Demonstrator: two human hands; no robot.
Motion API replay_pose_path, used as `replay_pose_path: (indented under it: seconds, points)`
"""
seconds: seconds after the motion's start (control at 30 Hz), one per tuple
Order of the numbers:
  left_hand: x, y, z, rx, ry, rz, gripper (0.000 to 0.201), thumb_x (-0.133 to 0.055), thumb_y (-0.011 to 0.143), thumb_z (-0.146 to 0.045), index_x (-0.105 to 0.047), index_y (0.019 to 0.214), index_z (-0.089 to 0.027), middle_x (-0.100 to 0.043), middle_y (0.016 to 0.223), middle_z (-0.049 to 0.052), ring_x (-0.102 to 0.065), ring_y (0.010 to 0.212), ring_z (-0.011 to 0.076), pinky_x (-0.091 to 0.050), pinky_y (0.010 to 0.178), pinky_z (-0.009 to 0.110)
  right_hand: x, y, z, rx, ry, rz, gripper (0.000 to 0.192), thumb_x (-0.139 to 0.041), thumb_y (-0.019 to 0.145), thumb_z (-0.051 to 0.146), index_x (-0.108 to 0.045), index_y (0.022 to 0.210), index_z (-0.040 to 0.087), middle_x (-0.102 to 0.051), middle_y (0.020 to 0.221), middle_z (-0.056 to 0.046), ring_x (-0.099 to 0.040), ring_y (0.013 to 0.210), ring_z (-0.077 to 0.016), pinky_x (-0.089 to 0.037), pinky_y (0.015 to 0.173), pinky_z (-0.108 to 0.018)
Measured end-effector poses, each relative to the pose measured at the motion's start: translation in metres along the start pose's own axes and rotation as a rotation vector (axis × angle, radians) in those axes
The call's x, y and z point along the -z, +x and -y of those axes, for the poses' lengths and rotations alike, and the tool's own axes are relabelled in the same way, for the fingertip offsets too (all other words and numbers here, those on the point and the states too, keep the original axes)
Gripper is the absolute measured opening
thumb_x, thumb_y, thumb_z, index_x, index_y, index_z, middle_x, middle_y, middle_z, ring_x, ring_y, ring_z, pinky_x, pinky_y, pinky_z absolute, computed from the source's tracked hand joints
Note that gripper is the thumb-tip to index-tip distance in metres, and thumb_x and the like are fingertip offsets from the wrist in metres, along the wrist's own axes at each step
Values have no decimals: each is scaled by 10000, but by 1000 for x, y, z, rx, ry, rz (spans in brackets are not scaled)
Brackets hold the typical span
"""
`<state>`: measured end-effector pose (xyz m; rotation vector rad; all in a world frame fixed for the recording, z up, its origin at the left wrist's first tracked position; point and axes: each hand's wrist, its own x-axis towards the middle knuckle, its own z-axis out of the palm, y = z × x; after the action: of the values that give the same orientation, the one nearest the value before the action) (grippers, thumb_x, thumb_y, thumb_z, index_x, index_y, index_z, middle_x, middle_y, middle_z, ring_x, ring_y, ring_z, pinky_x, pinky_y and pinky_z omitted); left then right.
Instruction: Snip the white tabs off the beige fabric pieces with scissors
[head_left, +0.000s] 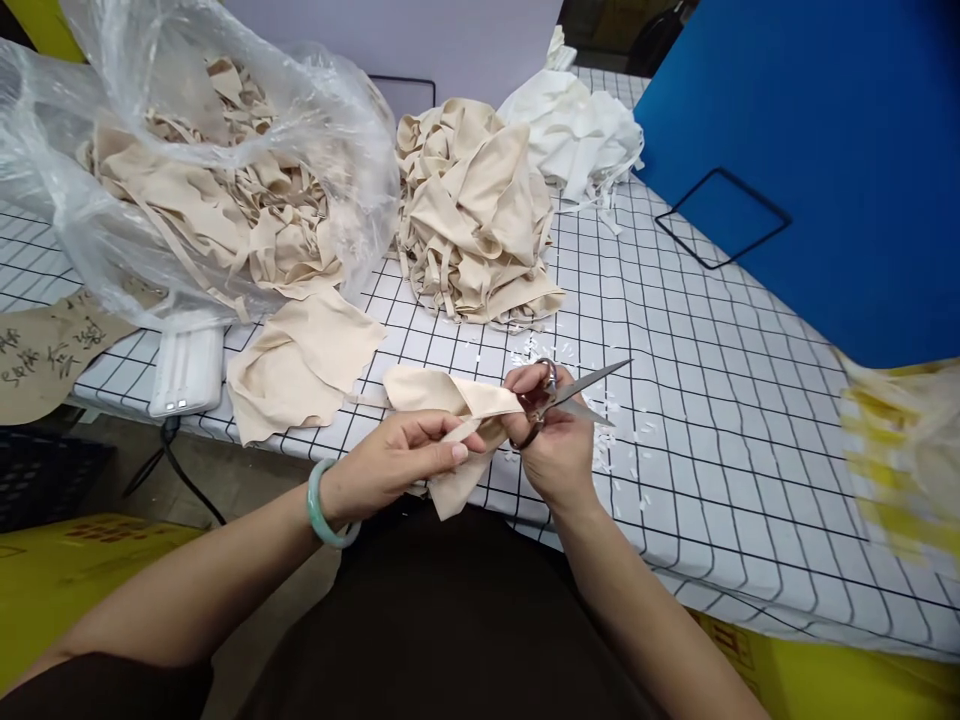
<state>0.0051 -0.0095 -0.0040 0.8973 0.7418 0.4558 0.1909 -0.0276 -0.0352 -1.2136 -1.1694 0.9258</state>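
Pinching the beige fabric piece (450,398) in the left hand (390,465), fingers closed on its strap; strip runs left-right into the scissors (570,392), gripped by the right hand (555,445), blades pointing right, away from cloth. Loose beige piece (304,365) left; white clippings (622,440) right.

Black-gridded white table covering (712,330) across the middle — blue panel (810,150) standing at its right, pale wall (420,40) behind, yellow surfaces (67,570) below, grey floor (225,480) underneath.
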Motion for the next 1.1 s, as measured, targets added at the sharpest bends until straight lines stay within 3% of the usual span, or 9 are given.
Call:
replay_pose_path:
  seconds: [0.13, 0.2, 0.37, 0.5, 0.67, 0.77, 0.9, 0.97, 1.1]
  points:
    - [-5, 2, 10, 187, -368, 239, 397, -632, 833, -443, -704, 1025, -103, -662, 869, 98, -624, 733, 181, -493, 694, 311, -5, 2, 2, 16, 83, 77, 342, -700, 802, 470, -429, 861, 270, -546, 858, -9, -590, 825, -198, -518, 741, -351]
    - [-8, 2, 13, 211, -480, 282, 352, -632, 844, -420, -706, 993, -110, -628, 804, 72, -599, 680, 156, -476, 643, 281, -8, 2, 4, 18, 160, 126, 342, -708, 799, 453, -426, 862, 271, -562, 861, -8, -613, 855, -207, -531, 794, -375]
    - [-10, -4, 14, 35, -384, 88, 182, -748, 812, -298, -699, 871, -133, -431, 615, -34, -376, 546, 66, -294, 522, 196, -10, 2, 3, 22, 270, 137, 304, -715, 802, 353, -427, 853, 270, -585, 867, -1, -630, 870, -203, -537, 825, -382]
    - [-10, -13, 7, -109, 63, -39, 274, -651, 907, -400, -729, 952, -142, -456, 637, -18, -374, 552, 86, -310, 517, 227, -10, 0, -3, -63, 267, 107, 286, -748, 753, 309, -486, 855, 255, -604, 895, -6, -611, 843, -184, -520, 775, -335]
    - [-12, -13, -11, -636, 726, -343, 214, -585, 952, -300, -772, 921, -200, -604, 993, 91, -549, 1030, 231, -463, 947, 396, -22, -11, -6, -221, 249, 130, 268, -780, 716, 334, -567, 840, 228, -581, 810, 19, -571, 740, -146, -498, 722, -291]
    - [-13, -1, -14, -714, 612, -308, 223, -584, 950, -298, -767, 880, -192, -620, 1106, 113, -532, 1162, 266, -471, 987, 407, -32, -21, -7, -301, 265, 159, 299, -778, 722, 397, -576, 859, 225, -595, 775, 25, -580, 708, -147, -505, 701, -292]
    - [-14, 14, -4, -562, 180, -219, 279, -547, 970, -315, -736, 835, -161, -576, 1018, 86, -561, 770, 150, -489, 648, 281, -30, -29, -7, -332, 243, 265, 279, -730, 775, 429, -592, 907, 225, -624, 818, 6, -600, 725, -161, -515, 697, -308]
    - [-15, 16, 3, -555, 171, -259, 269, -538, 979, -303, -727, 843, -169, -532, 960, 60, -522, 727, 127, -467, 644, 269, -17, -30, -3, -304, 105, 295, 303, -724, 789, 450, -594, 954, 231, -633, 897, -14, -606, 790, -180, -515, 732, -328]
    - [-17, 14, 12, -616, 364, -286, 273, -499, 998, -271, -693, 830, -179, -513, 987, 70, -529, 990, 195, -467, 784, 288, 16, -28, 9, -148, -381, 285, 391, -733, 754, 571, -601, 889, 229, -605, 896, -44, -566, 871, -236, -480, 793, -392]
